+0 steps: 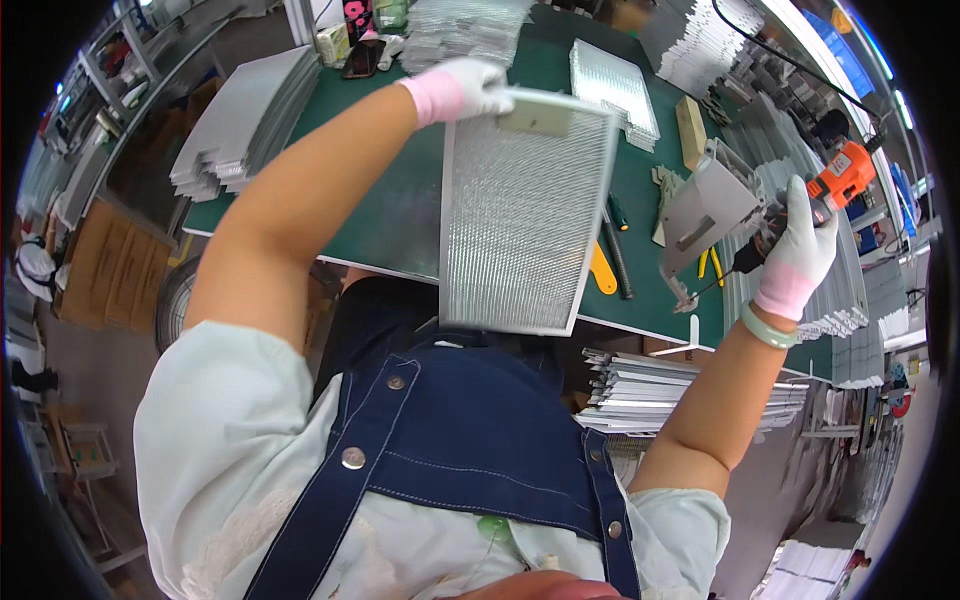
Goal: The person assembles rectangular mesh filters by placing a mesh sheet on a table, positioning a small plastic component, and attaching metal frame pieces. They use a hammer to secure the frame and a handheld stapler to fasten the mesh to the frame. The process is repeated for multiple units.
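My left hand [462, 90], in a white glove with a pink cuff, is closed on the top edge of a framed metal mesh panel [520, 230]. The panel is raised upright, its lower edge by the table's front edge. A plain metal plate [537, 119] sits at the panel's top, close to my fingers. Off to the right, my gloved right hand [803, 250] is closed around an orange and black electric screwdriver [843, 175]. Its thin bit points down and left, toward the foot of a grey metal stand [708, 200].
On the green table [390, 215] lie a yellow scraper [602, 270], a dark-handled tool [617, 260] and yellow-handled pliers [712, 265]. Stacked white panels [245, 115] stand left; more mesh panels [612, 85] lie behind. Metal strips [640, 390] are piled below the table's front edge. A cable [800, 65] hangs at upper right.
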